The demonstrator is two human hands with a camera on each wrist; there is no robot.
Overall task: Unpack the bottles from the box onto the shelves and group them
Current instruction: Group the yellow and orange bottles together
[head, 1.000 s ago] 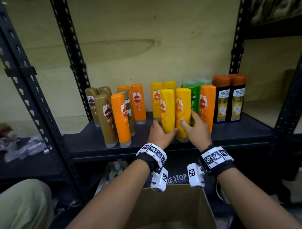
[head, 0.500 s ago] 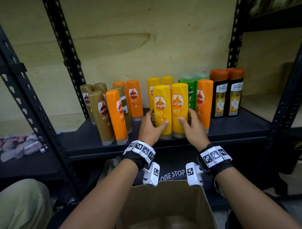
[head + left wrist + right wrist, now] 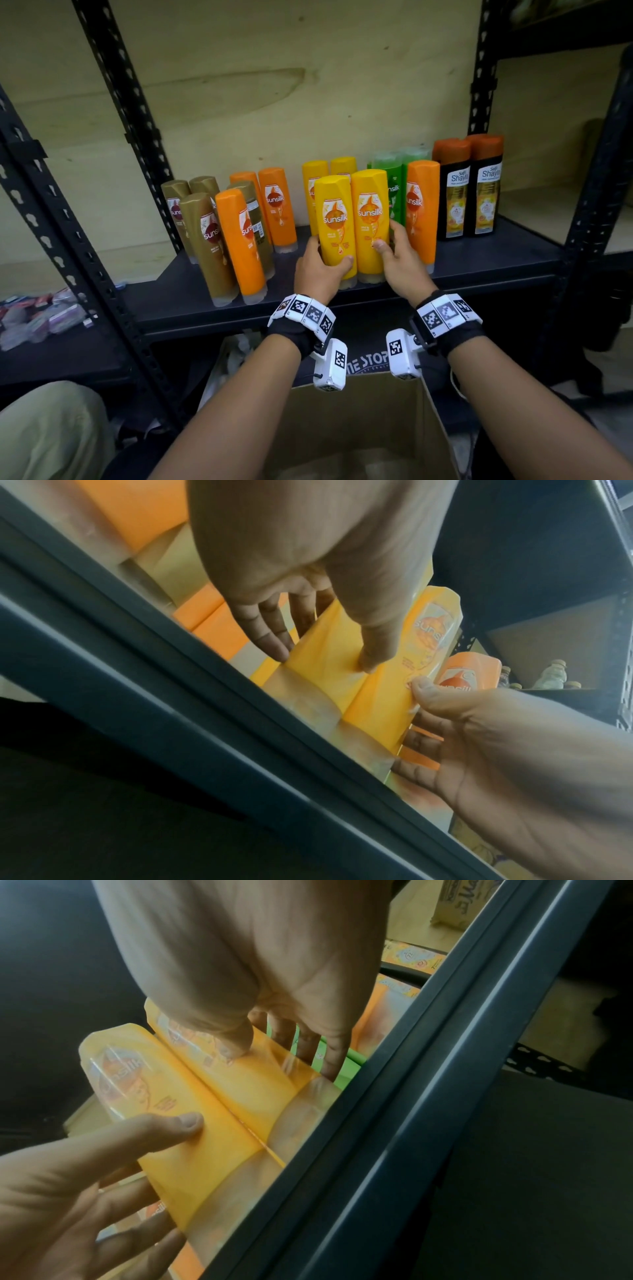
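Note:
Two yellow Sunsilk bottles stand cap-down side by side at the front of the black shelf (image 3: 479, 263). My left hand (image 3: 320, 270) grips the left yellow bottle (image 3: 334, 219) low down, thumb on its front, fingers behind. My right hand (image 3: 400, 263) grips the right yellow bottle (image 3: 371, 219) the same way. In the left wrist view my left hand (image 3: 308, 561) pinches the left yellow bottle (image 3: 325, 666). In the right wrist view my right hand (image 3: 257, 961) pinches the right yellow bottle (image 3: 263, 1077). Two more yellow bottles (image 3: 313, 178) stand behind.
Brown bottles (image 3: 202, 240) and orange bottles (image 3: 239, 240) stand to the left. Green bottles (image 3: 394, 181), one orange bottle (image 3: 423, 205) and black bottles (image 3: 469, 192) stand to the right. An open cardboard box (image 3: 359, 411) sits below my wrists. Shelf uprights (image 3: 116, 85) flank the bay.
Both hands slid up from the bottles' bases to their lower sides. The two yellow bottles now stand closer together with their labels facing me.

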